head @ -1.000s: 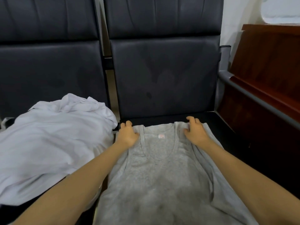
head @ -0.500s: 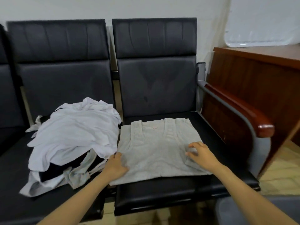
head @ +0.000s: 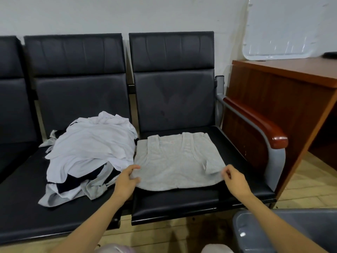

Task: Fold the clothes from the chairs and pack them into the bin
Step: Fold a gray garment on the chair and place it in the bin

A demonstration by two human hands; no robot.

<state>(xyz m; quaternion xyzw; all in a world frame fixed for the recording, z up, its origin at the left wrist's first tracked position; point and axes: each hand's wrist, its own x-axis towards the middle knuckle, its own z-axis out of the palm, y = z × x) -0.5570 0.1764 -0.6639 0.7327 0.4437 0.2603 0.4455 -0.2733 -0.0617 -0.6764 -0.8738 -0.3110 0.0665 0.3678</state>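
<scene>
A person's two bare arms reach forward over a row of black padded chairs against a pale wall. Between the hands a grey vest (head: 175,167) lies flat on the seat of the right chair (head: 182,203), with its straps and neck on the far side and its hem nearest the hands. A small label shows inside the neck. A little flap of cloth is turned over near the right hand.

The left hand (head: 126,181) is at the near left corner of the vest. Its thumb lies on top of the cloth and its fingers curl over the edge, pinching the corner. The right hand (head: 235,179) is at the near right corner, fingers and thumb curled close together and touching the edge of the cloth. Whether it has a grip on the vest cannot be told. The hands are well apart, the width of the vest between them.

Just left of the left hand, on the next seat, sits a loose pile (head: 91,148) of white, grey and dark clothes, unfolded, its edge just beside the vest.

Below the right forearm, on the wooden floor, is the rim of a grey plastic bin (head: 291,232). Beyond the right hand the chair ends in a wooden armrest (head: 260,125), and a brown wooden desk (head: 282,92) stands beside it.
</scene>
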